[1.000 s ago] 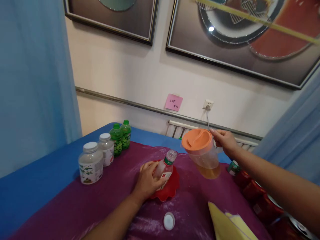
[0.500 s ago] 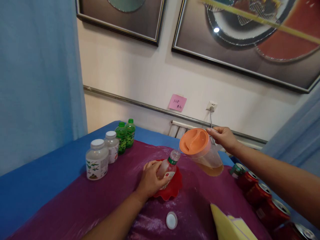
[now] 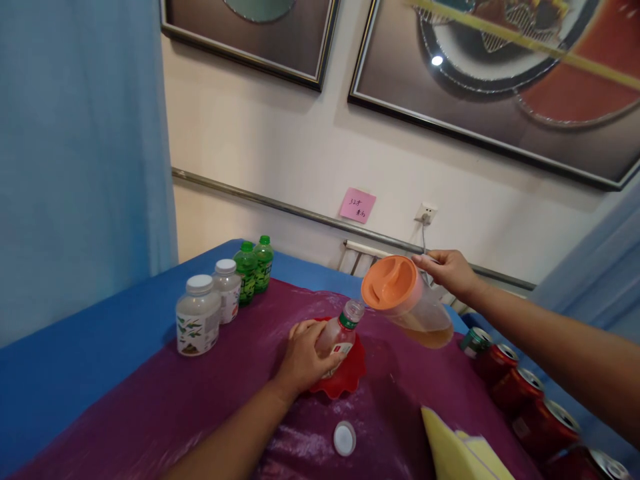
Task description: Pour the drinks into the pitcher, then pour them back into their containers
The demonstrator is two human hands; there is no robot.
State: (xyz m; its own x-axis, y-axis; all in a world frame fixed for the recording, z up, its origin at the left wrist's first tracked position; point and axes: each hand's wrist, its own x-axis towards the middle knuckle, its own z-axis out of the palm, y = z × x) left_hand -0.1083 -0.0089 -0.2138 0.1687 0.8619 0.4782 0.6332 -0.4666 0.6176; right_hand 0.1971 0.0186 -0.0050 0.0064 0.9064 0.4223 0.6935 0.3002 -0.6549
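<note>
Presently, the left hand [image 3: 305, 360] has its fingers wrapped around the body of a clear bottle [image 3: 336, 339] with a green neck band; the mouth is uncapped and leans toward the right. The bottle is at a red scalloped dish [image 3: 354, 375]; whether its base touches the dish cannot be determined. The right hand [image 3: 450, 272] grasps the handle of a clear pitcher [image 3: 425, 319], raised and tipped left, its orange lid [image 3: 390, 283] just beside the bottle's mouth. Amber liquid [image 3: 431, 338] lies in the pitcher; no stream can be confirmed.

A white cap [image 3: 345, 439] rests nearer the wearer on the purple sheet [image 3: 215, 400] covering part of the blue counter [image 3: 100, 347]. Two white-capped jars [image 3: 199, 327] and two green bottles [image 3: 247, 275] stand at left; at right are a yellow cloth [image 3: 457, 447] and a row of cans [image 3: 520, 390].
</note>
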